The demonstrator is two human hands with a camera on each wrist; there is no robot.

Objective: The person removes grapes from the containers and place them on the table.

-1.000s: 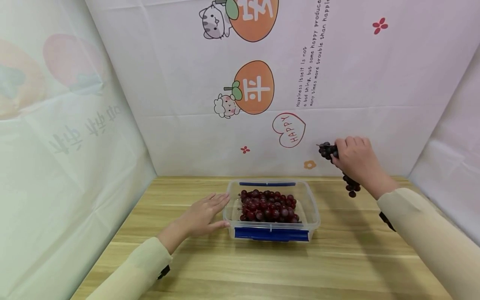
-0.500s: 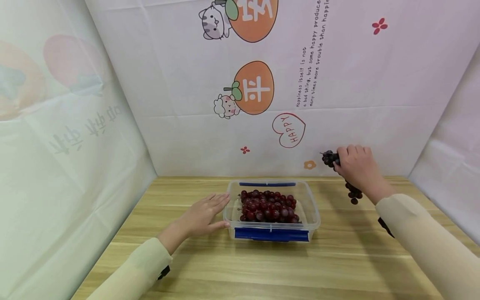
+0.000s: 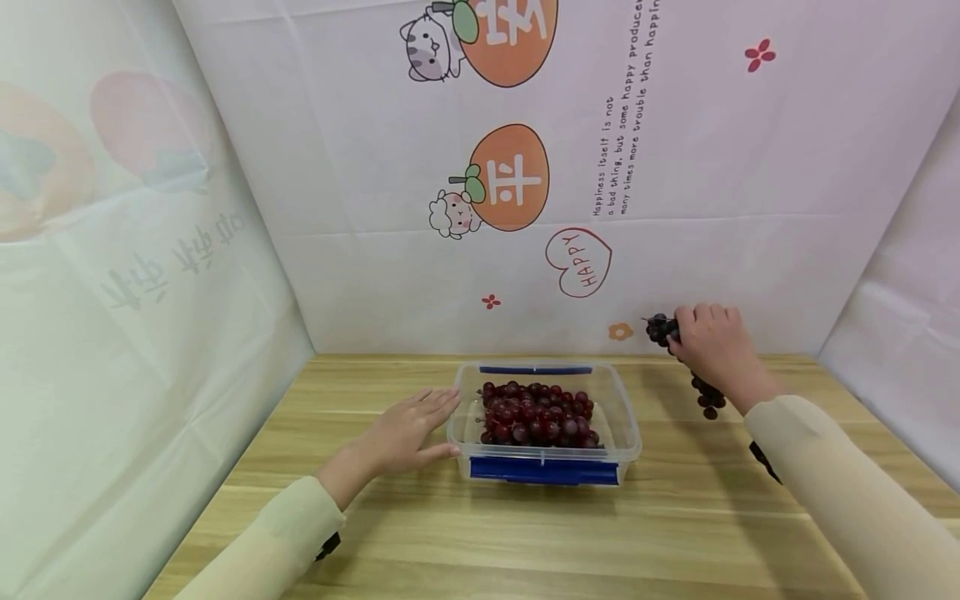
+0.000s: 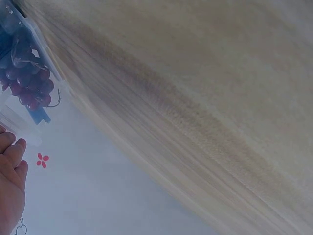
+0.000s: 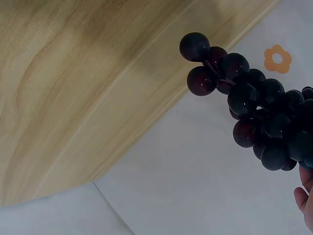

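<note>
My right hand (image 3: 714, 346) grips a bunch of dark grapes (image 5: 266, 115) above the table's back right part. One end of the bunch sticks out left of the fingers and the other hangs below the hand. My left hand (image 3: 408, 429) lies with straight fingers against the left side of a clear plastic box (image 3: 627, 417) with blue clips. Inside the box are red grapes (image 3: 536, 414), also seen as grapes (image 4: 29, 81) at the upper left of the left wrist view. Only part of the left hand (image 4: 11, 178) shows there.
The wooden table (image 3: 480, 533) ends at a white printed back wall (image 3: 375, 275). A white side wall (image 3: 150, 358) rises on the left, and another side wall (image 3: 907, 333) on the right.
My right hand has moved down with the dark grapes, bringing them lower in front of the back wall. The left hand and the box have stayed where they were.
</note>
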